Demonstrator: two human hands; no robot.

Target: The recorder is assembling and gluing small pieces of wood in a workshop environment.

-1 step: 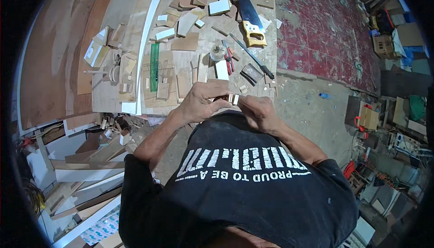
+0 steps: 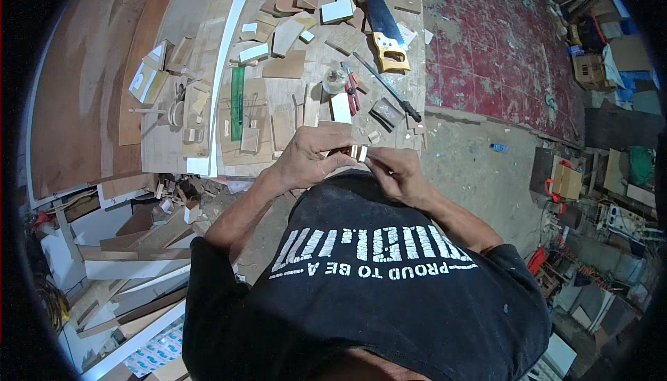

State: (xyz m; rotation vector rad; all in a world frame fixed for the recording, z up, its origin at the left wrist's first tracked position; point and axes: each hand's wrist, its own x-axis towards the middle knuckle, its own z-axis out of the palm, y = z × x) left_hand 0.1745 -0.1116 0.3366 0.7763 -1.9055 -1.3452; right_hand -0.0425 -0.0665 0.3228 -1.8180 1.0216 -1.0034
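Close to my body, at the near edge of the workbench, my hands meet around a small wooden piece [image 2: 362, 153] with two pale, bright ends. My left hand [image 2: 310, 156] pinches it from the left, thumb and fingers closed. From the right, my right hand [image 2: 397, 172] grips it with bent fingers; most of the piece is hidden behind them. Just beyond my hands lie a white block [image 2: 340, 108], red-handled pliers [image 2: 352, 96] and a small dark-edged block [image 2: 386, 113]. A round clear container [image 2: 334, 81] stands beside the pliers.
On the workbench [image 2: 319, 61] are a yellow-handled handsaw [image 2: 390, 51], a long file-like tool [image 2: 389, 86], a green ruler [image 2: 237, 103] and many wood offcuts [image 2: 283, 67]. Scrap boards [image 2: 139, 266] pile up at left. Red tiled floor [image 2: 486, 47] lies beyond on the right.
My right hand has shifted very slightly around the wooden piece. Everything else looks the same.
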